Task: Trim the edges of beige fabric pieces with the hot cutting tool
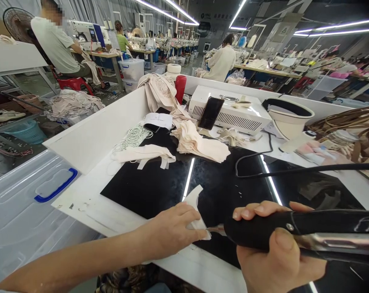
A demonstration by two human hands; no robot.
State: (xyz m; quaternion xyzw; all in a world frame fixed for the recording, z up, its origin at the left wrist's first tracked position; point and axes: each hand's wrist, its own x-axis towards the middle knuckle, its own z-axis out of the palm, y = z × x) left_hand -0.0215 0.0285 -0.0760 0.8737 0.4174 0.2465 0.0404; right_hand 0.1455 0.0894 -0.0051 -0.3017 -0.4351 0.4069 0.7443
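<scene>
Fingers of my left hand (172, 232) are closed on a small cream fabric piece (197, 202), held above the glossy black panel (144, 187). Wrapped round a black-handled tool (260, 232) with a metal strip is my right hand (282, 252). The tool's thin metal tip touches or nearly touches the fabric's lower right edge; which one is unclear. Beyond my hands, a stack of cream fabric pieces (199, 144) lies on the panel, and a separate cream strip (148, 154) rests to its left.
Behind the stack are a phone (211, 113), a white vented box (230, 112) and a red cylinder (180, 88). A black cable (309, 167) crosses the right side. Clear lidded bin (28, 191) stands at left. Other people sit at sewing stations beyond the white partition (102, 132).
</scene>
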